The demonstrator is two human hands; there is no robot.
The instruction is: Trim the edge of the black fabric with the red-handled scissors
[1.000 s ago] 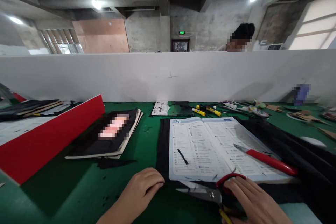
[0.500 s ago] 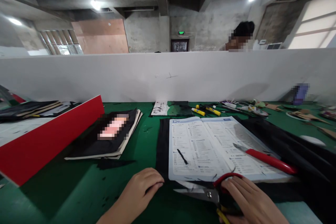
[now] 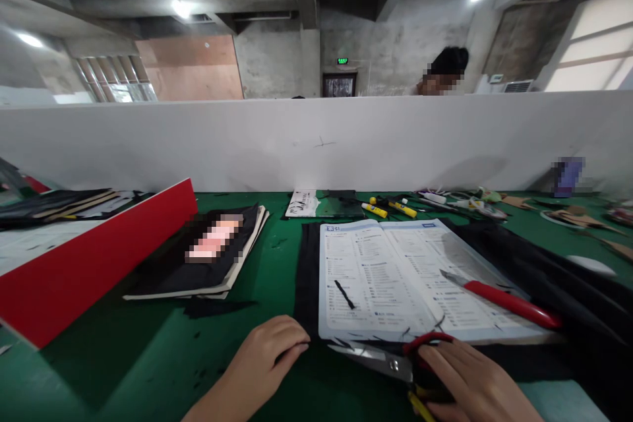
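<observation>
My left hand (image 3: 274, 349) pinches the near-left edge of a black cloth (image 3: 307, 277). Spread on that cloth is an open book (image 3: 363, 260) with printed pages. My right hand (image 3: 475, 372) grips scissors (image 3: 378, 357) with red and yellow handles. Their blades point left along the cloth by the book's lower edge and look nearly closed; my fingers hide part of the handles. A red utility knife (image 3: 514, 303), blade out, rests across the right page. One thin black scrap (image 3: 345, 295) lies on the left page.
Left of the cloth is a black-covered book (image 3: 163, 270) beside a red divider (image 3: 113, 264). Yellow glue sticks (image 3: 403, 209) and a picture-covered book (image 3: 324, 204) lie near the white partition (image 3: 247, 145). Bunched black fabric (image 3: 554, 264) covers the right side. A person's head (image 3: 442, 69) shows beyond.
The scissor blades have come together at the cloth's lower edge. My left hand stays in place. The person beyond the partition has shifted slightly left.
</observation>
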